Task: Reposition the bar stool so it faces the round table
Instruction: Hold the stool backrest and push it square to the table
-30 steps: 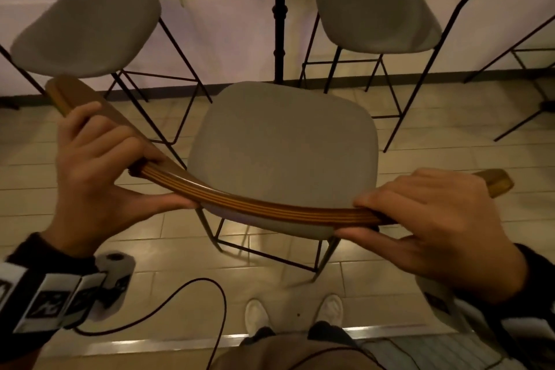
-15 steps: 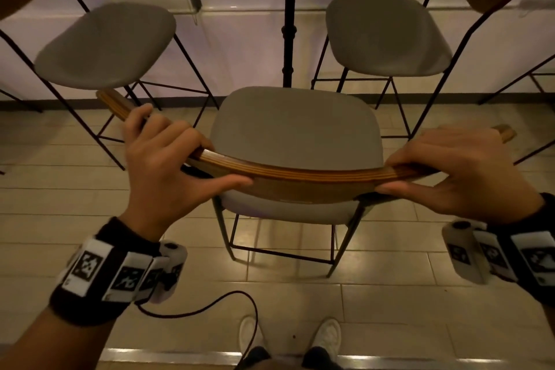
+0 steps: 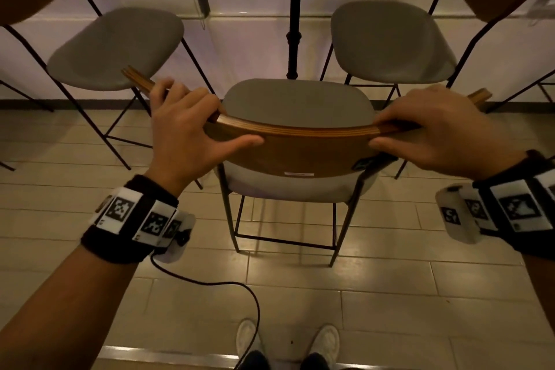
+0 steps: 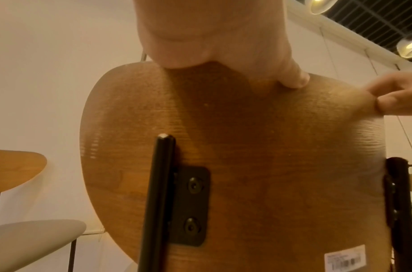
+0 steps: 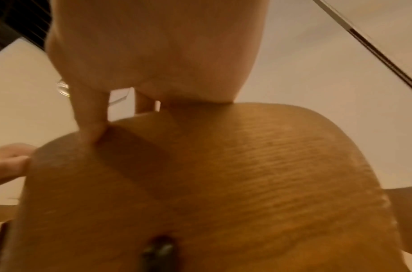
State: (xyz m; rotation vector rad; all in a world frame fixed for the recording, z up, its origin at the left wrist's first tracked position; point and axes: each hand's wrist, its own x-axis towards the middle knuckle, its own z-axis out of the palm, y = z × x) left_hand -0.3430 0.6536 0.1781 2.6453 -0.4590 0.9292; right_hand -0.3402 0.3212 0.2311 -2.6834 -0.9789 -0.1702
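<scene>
Both hands clamp the curved wooden backrest of the bar stool — left hand and right hand near opposite ends, fingers over the top edge, thumbs behind, likely for turning leverage. Beyond them its grey seat points at a black post — probably the round table's — between two neighbouring stools.

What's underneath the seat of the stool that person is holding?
Under the gray seat of the bar stool, thin black metal legs and a footrest bar stand on tiled floor. The wooden backrest hides the seat's underside.
</scene>
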